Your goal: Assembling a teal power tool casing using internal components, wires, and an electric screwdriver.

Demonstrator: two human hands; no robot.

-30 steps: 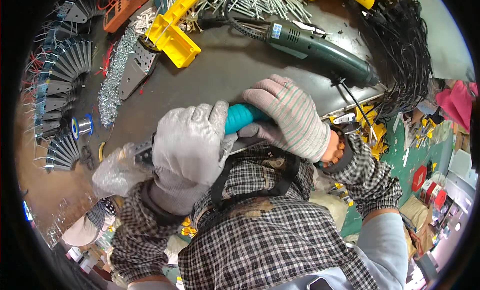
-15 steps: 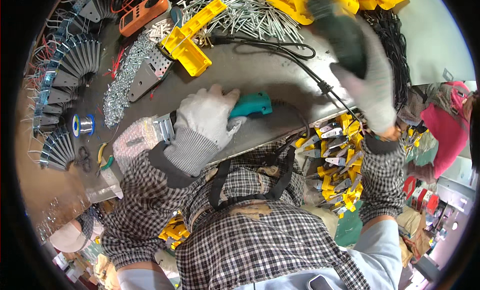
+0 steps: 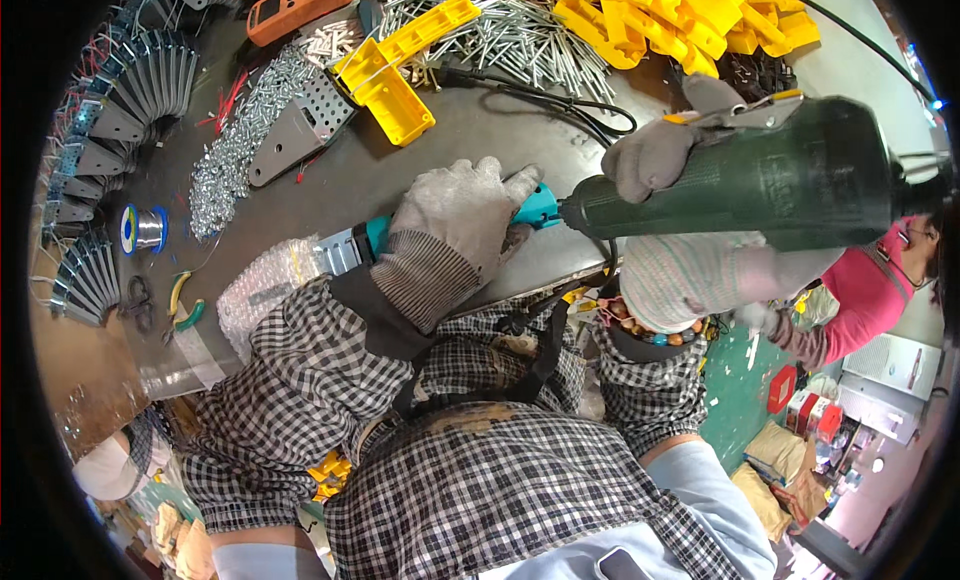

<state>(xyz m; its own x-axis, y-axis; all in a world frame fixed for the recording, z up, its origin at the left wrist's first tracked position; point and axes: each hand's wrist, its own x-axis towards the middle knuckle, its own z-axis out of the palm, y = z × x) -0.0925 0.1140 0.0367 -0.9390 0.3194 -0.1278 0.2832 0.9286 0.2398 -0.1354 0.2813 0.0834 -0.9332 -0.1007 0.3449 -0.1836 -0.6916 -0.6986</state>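
My left hand (image 3: pixel 450 215), in a grey glove, grips a teal plastic tool handle (image 3: pixel 541 206) lying on the bench. A metal piece (image 3: pixel 343 250) juts from its left end, beside bubble wrap (image 3: pixel 262 290). My right hand (image 3: pixel 650 160), also gloved, is closed around a dark green electric screwdriver (image 3: pixel 760 185) with a metal lever along its side. The screwdriver lies level, its tip at the right end of the teal handle. Whether the tip sits in a screw is too small to tell.
Behind are a yellow plastic casing (image 3: pixel 400 120), long metal pins (image 3: pixel 520 45), yellow parts (image 3: pixel 690 20), and a black cord (image 3: pixel 560 98). Left: small screws (image 3: pixel 220 170), perforated metal plate (image 3: pixel 305 130), orange meter (image 3: pixel 300 8), wire spool (image 3: pixel 145 228), pliers (image 3: pixel 182 305). A person in pink (image 3: pixel 880 290) is at right.
My right hand has come down from the yellow parts at the back right, bringing the electric screwdriver to the teal handle. My left hand has shifted slightly right with the handle.
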